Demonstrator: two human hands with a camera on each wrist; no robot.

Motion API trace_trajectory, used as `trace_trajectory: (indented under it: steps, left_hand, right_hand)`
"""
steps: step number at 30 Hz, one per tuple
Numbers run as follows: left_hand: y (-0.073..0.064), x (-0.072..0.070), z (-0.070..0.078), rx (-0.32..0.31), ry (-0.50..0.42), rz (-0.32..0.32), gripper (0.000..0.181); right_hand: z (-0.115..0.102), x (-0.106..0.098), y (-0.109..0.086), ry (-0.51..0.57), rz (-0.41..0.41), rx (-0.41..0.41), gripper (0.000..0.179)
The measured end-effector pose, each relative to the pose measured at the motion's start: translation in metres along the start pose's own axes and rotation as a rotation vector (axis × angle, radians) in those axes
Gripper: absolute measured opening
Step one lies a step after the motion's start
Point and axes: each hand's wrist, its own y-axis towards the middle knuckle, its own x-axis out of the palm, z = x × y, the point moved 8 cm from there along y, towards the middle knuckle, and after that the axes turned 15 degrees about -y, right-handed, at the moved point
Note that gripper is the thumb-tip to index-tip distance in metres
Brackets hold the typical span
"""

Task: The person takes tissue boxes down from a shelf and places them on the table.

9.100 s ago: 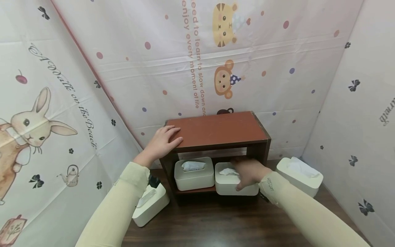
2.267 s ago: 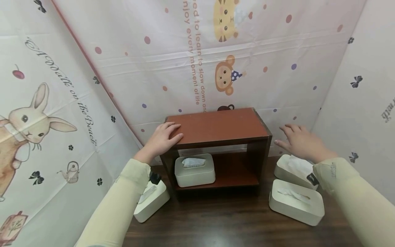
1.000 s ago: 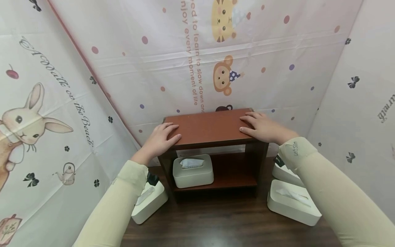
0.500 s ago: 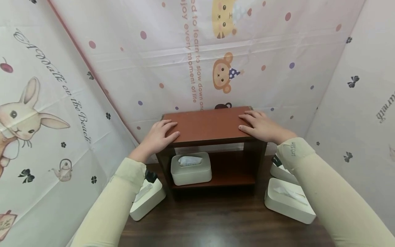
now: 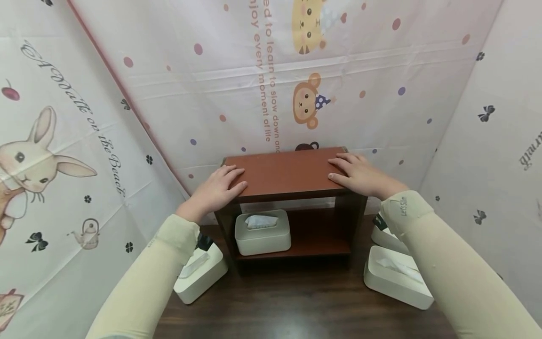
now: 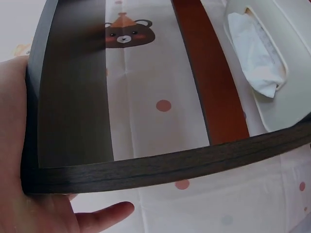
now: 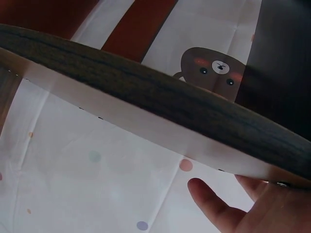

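A small brown shelf (image 5: 281,172) stands against the back curtain, its top reddish brown. My left hand (image 5: 216,189) rests on its top left corner, fingers spread; in the left wrist view, the left hand (image 6: 48,213) lies along the edge. On the top right corner rests my right hand (image 5: 362,176), which in the right wrist view shows as a relaxed right hand (image 7: 274,208) with thumb extended. Neither hand grips anything. Inside the shelf's left half sits a cream tissue box (image 5: 262,242) with a white tissue poking out; the right half of that board is bare.
Below my left forearm, another tissue box (image 5: 203,278) stands on the dark wooden surface (image 5: 279,301). Two more are right of the shelf: a front tissue box (image 5: 394,282) and a rear tissue box (image 5: 387,240), partly hidden by my sleeve. Printed curtains (image 5: 203,99) enclose three sides.
My right hand has left the tissue box in the shelf's right half, now out on the right, and come to rest on the shelf top. My left hand has stayed put.
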Motion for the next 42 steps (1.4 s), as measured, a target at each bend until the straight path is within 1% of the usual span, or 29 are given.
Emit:
trace_trajectory:
  steps: [3,5,7,11,14,20,26,31,35,38,42]
  left_hand:
    - [-0.001,-0.003,-0.001,-0.025,0.012,0.015,0.079]
    - [-0.002,-0.006,-0.001,-0.035,0.021,0.046,0.082]
    - [-0.005,-0.009,0.000,-0.028,0.029,0.086,0.082]
    - [-0.012,-0.011,0.009,0.017,0.051,0.151,0.075]
    - [-0.017,-0.010,0.018,0.048,0.065,0.182,0.071]
    - [-0.028,-0.012,0.039,0.118,0.074,0.239,0.069]
    - [-0.047,-0.003,0.056,0.187,0.107,0.274,0.067]
    - [-0.063,0.004,0.071,0.288,0.091,0.340,0.061]
    - [-0.070,0.010,0.081,0.360,0.101,0.382,0.053]
    - [-0.072,0.015,0.086,0.396,0.107,0.384,0.047]
    - [-0.075,0.024,0.087,0.422,0.123,0.356,0.045]
  right_hand:
    - [0.000,0.000,0.001,0.010,0.003,0.004,0.075]
    - [-0.001,-0.001,0.002,0.014,0.004,0.003,0.075]
    - [-0.002,-0.001,0.002,0.016,0.002,0.002,0.075]
    - [-0.002,0.000,0.004,0.018,-0.004,0.003,0.074]
    - [-0.001,0.001,0.004,0.018,-0.003,0.000,0.073]
    - [0.000,-0.002,0.004,0.002,0.002,0.000,0.072]
    - [0.001,-0.002,0.003,-0.009,-0.009,-0.002,0.074]
    - [0.001,0.000,0.002,-0.006,-0.009,-0.005,0.075]
    - [0.002,0.000,0.002,0.002,-0.002,-0.009,0.075]
    - [0.004,0.001,0.001,0.003,0.004,-0.010,0.074]
    - [0.005,0.001,-0.001,0.001,0.003,-0.003,0.075]
